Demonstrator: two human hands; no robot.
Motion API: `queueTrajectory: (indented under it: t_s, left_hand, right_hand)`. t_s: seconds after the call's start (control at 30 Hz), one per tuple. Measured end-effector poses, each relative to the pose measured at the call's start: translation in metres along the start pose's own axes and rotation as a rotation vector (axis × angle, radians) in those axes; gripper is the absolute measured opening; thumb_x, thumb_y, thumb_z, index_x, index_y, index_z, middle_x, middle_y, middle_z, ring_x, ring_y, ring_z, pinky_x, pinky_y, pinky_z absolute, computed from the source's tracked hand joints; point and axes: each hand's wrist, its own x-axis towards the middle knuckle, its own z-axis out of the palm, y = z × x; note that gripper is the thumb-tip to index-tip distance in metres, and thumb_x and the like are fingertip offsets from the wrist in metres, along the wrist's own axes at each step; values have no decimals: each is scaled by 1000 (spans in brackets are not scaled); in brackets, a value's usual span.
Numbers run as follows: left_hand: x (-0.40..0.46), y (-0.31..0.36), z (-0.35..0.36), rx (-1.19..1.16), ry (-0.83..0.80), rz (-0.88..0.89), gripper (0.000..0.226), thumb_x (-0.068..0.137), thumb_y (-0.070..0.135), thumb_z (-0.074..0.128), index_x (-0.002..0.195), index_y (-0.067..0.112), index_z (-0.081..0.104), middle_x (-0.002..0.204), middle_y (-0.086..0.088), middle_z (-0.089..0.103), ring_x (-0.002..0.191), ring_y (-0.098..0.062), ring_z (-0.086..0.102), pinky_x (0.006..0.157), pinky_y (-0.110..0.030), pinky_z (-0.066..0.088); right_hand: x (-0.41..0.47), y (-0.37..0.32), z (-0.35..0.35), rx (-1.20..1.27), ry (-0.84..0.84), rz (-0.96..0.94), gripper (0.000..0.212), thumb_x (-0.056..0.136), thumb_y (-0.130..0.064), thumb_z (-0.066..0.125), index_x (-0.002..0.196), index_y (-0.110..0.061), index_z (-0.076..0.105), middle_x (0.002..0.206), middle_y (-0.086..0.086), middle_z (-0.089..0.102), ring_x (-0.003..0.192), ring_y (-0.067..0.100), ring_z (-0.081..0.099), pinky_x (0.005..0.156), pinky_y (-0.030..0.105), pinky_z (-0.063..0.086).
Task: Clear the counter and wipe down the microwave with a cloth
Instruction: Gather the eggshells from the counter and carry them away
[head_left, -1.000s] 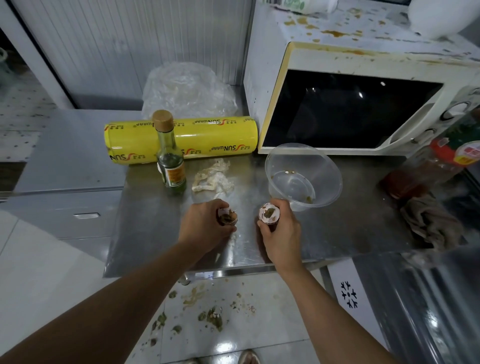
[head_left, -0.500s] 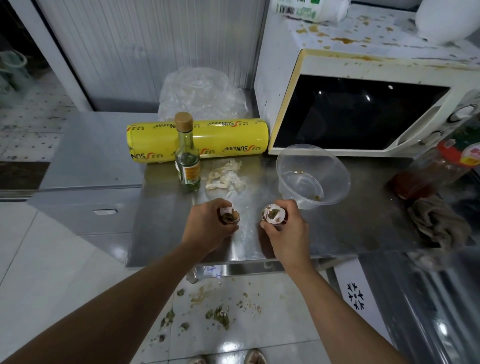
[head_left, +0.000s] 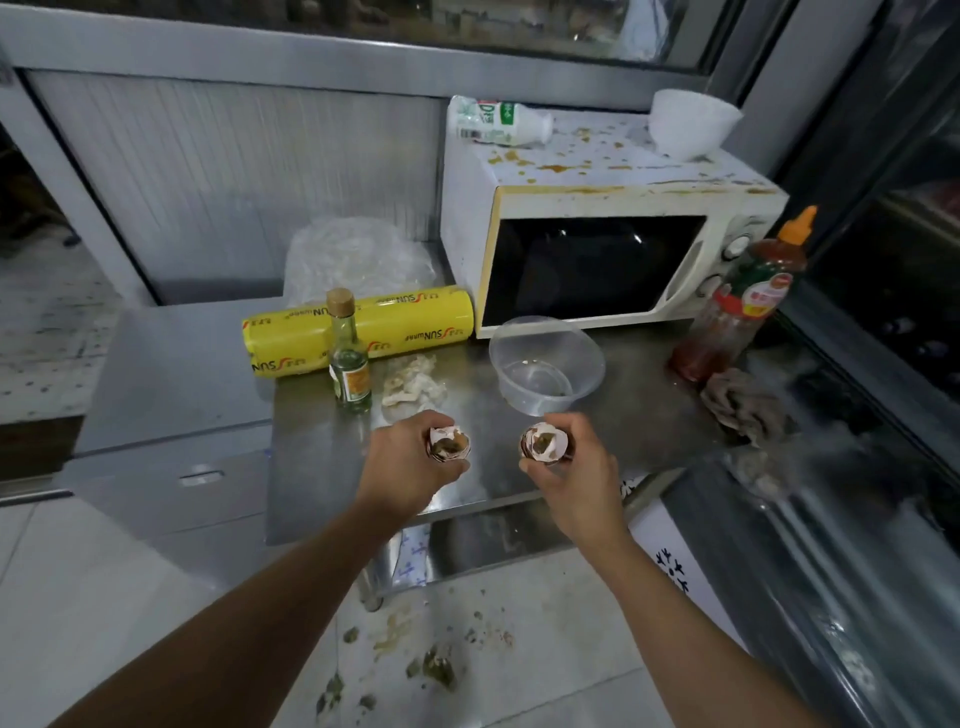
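Two broken eggshell halves, one per hand, both lifted just above the front edge of the worktop (head_left: 639, 364): left hand (head_left: 410, 462) with fingers curled round the left eggshell (head_left: 449, 442), right hand (head_left: 571, 470) with fingers curled round the right eggshell (head_left: 543, 441). Open ends turned upward, probably to keep the dark leftovers inside from spilling on the steel. Held over the front edge and away from the rest, likely for carrying off as rubbish, the clearing step of the task. Behind the hands, toward the middle of the worktop, a clear plastic bowl (head_left: 548, 364), upright and nearly empty. Toward the left edge, a small glass bottle (head_left: 349, 358) standing in front of a yellow cling-film roll (head_left: 363, 325) lying on its side; crumpled scraps (head_left: 413, 384) just beside the bottle. At the back right corner, the microwave (head_left: 597, 228), door closed, top spattered with brown stains, a tipped bottle (head_left: 498, 122) and a white bowl (head_left: 693, 122) on it. At the right edge, a sauce bottle (head_left: 743, 296) and the crumpled cloth (head_left: 748, 408), not yet in use.
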Motion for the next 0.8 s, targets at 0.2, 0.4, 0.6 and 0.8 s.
queueTrajectory:
  t_s: [0.2, 0.4, 0.6, 0.8]
  left_hand:
    - [-36, 54, 12, -2, -60, 118, 34, 66, 18, 82, 98, 21, 69, 80, 7, 64, 73, -9, 57, 59, -3, 35]
    - [-91, 109, 47, 15, -142, 265, 40, 65, 17, 83, 103, 18, 68, 92, 4, 69, 79, -8, 59, 74, -18, 44]
    - [-180, 160, 96, 2, -254, 375, 39, 64, 19, 84, 100, 20, 68, 84, 9, 65, 76, -8, 61, 70, -18, 43]
    - [-289, 203, 149, -61, -391, 441, 38, 65, 17, 83, 100, 19, 69, 85, 7, 69, 76, -8, 63, 69, -16, 46]
  right_hand:
    - [-42, -8, -61, 29, 63, 32, 44, 71, -9, 79, 101, -27, 53, 92, -8, 65, 86, 9, 64, 72, 13, 50]
    - [-105, 4, -134, -4, 167, 54, 45, 70, -7, 79, 104, -26, 55, 96, -5, 65, 81, 0, 61, 65, 2, 42]
    - [-207, 30, -212, -8, 267, 102, 43, 72, -8, 78, 96, -34, 52, 86, -16, 64, 80, 3, 64, 66, 11, 47]
    - [-329, 55, -285, -49, 400, 190, 40, 74, -12, 77, 106, -25, 55, 84, -18, 62, 79, 0, 62, 71, 16, 50]
